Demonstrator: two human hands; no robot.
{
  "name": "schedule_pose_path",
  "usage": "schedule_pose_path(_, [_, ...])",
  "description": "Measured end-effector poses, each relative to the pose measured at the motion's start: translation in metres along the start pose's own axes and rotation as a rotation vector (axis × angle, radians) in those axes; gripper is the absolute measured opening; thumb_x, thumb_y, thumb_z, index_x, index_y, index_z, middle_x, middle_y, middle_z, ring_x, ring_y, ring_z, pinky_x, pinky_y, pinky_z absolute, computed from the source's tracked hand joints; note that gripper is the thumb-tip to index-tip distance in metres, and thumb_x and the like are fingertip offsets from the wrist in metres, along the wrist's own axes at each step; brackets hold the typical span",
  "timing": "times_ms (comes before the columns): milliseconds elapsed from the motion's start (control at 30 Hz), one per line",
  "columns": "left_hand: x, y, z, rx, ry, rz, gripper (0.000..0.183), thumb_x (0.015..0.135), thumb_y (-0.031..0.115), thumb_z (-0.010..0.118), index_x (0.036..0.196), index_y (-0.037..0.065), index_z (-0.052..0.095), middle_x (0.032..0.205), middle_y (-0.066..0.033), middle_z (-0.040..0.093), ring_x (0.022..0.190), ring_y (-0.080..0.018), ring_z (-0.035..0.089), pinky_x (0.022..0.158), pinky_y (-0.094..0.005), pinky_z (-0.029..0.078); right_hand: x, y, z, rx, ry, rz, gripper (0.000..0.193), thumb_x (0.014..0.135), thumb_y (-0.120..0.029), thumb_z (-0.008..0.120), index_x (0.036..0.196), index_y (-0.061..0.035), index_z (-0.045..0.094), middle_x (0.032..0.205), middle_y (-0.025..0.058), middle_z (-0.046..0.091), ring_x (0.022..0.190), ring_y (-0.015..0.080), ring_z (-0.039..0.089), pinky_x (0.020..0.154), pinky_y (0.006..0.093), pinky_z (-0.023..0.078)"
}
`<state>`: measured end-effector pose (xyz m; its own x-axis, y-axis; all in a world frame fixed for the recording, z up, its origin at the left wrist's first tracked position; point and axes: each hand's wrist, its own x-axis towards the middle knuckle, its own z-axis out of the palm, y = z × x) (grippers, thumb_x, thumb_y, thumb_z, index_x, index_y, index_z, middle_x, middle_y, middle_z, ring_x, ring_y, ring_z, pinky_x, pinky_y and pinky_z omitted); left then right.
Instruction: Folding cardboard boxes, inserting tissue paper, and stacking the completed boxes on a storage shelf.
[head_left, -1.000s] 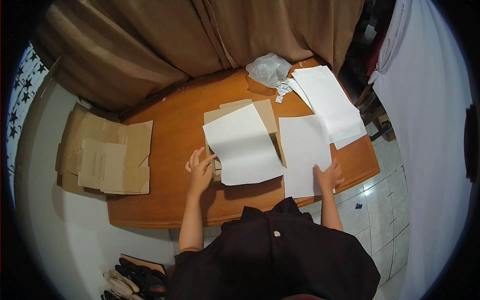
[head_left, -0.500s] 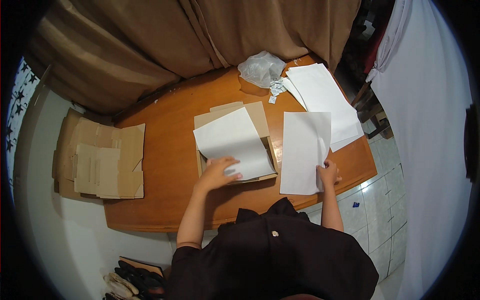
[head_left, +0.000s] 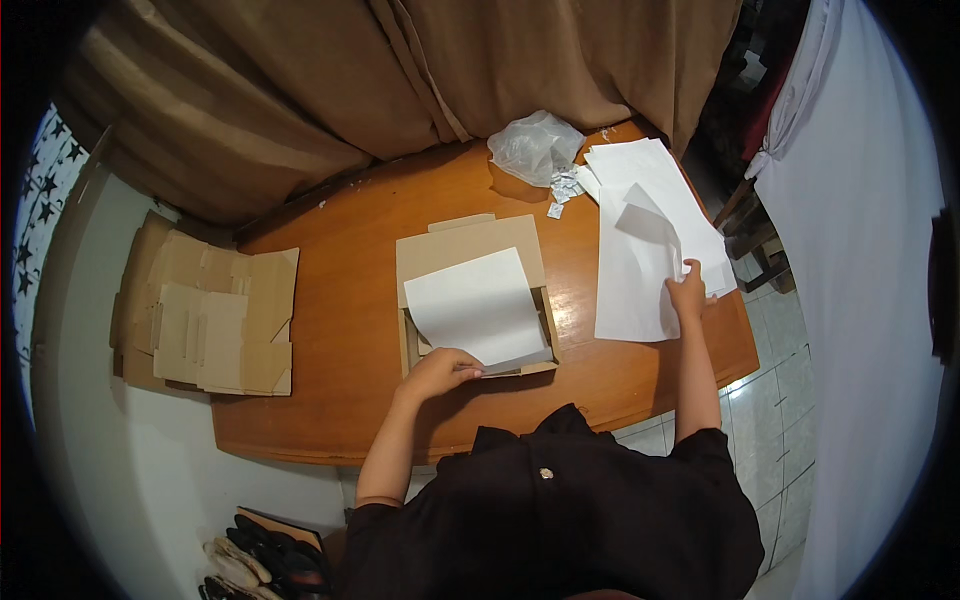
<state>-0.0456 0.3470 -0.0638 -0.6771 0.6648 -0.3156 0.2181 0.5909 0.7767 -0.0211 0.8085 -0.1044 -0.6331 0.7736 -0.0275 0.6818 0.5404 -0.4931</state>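
Note:
An open cardboard box (head_left: 549, 318) lies at the middle of the table, its lid folded back away from me. A white sheet of paper (head_left: 475, 300) rests tilted in it, its far end over the lid. My left hand (head_left: 440, 374) is closed at the box's near edge, thumb and fingers pinching the near edge of that sheet. To the right, my right hand (head_left: 687, 290) grips a second white sheet (head_left: 630, 290) by its right side; its far corner curls over. That sheet overlaps the paper stack (head_left: 655, 170) behind it.
Flattened cardboard boxes (head_left: 225, 320) are piled at the table's left end. A clear plastic bag (head_left: 537, 148) and several small white packets (head_left: 564, 185) sit at the back, near a brown curtain (head_left: 300, 90). Shoes (head_left: 275, 555) stand low at the left.
My right hand has moved away from me and rightward, carrying its sheet onto the stack. My left hand has come down to the box's near edge and its fingers have closed.

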Motion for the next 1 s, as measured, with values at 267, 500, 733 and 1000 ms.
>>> schedule_pose_path(267, [-0.004, 0.007, -0.011, 0.222, 0.126, 0.141, 0.015, 0.077, 0.018, 0.067, 0.086, 0.005, 0.069, 0.088, -0.0102, 0.066, 0.084, -0.0284, 0.062, 0.077, -0.0348, 0.047, 0.020, -0.026, 0.009, -0.261, 0.225, -0.087, 0.070, 0.072, -0.028, 0.068, 0.132, -0.0197, 0.035, 0.132, 0.0154, 0.039, 0.127, 0.0297, 0.031, 0.098, 0.0657, 0.013])
schedule_pose_path(500, [-0.009, 0.026, -0.023, 0.360, 0.055, 0.086, 0.017, 0.077, 0.021, 0.067, 0.088, 0.008, 0.070, 0.087, -0.0105, 0.067, 0.080, -0.0286, 0.060, 0.076, -0.0376, 0.044, -0.073, -0.113, 0.019, 0.182, 0.028, -0.621, 0.041, 0.075, -0.030, 0.064, 0.114, -0.0189, 0.055, 0.124, 0.0076, 0.046, 0.123, 0.0258, 0.035, 0.098, 0.0627, 0.010])
schedule_pose_path(733, [0.006, 0.004, -0.026, 0.330, 0.121, 0.113, 0.017, 0.076, 0.022, 0.068, 0.085, 0.008, 0.069, 0.085, -0.0085, 0.066, 0.086, -0.0249, 0.059, 0.080, -0.0347, 0.041, -0.150, -0.154, 0.036, 0.167, -0.533, -1.090, 0.019, 0.080, -0.029, 0.060, 0.093, -0.0152, 0.064, 0.107, 0.0029, 0.055, 0.110, 0.0205, 0.046, 0.097, 0.0589, 0.012])
schedule_pose_path(1000, [-0.006, 0.014, -0.033, 0.267, 0.019, 0.215, 0.023, 0.075, 0.032, 0.070, 0.084, 0.011, 0.069, 0.091, -0.0025, 0.065, 0.091, -0.0198, 0.059, 0.084, -0.0355, 0.037, -0.110, -0.171, 0.067, 0.447, -0.164, -0.790, 0.019, 0.081, -0.026, 0.057, 0.093, -0.0139, 0.064, 0.104, 0.0039, 0.056, 0.109, 0.0228, 0.046, 0.097, 0.0555, 0.015])
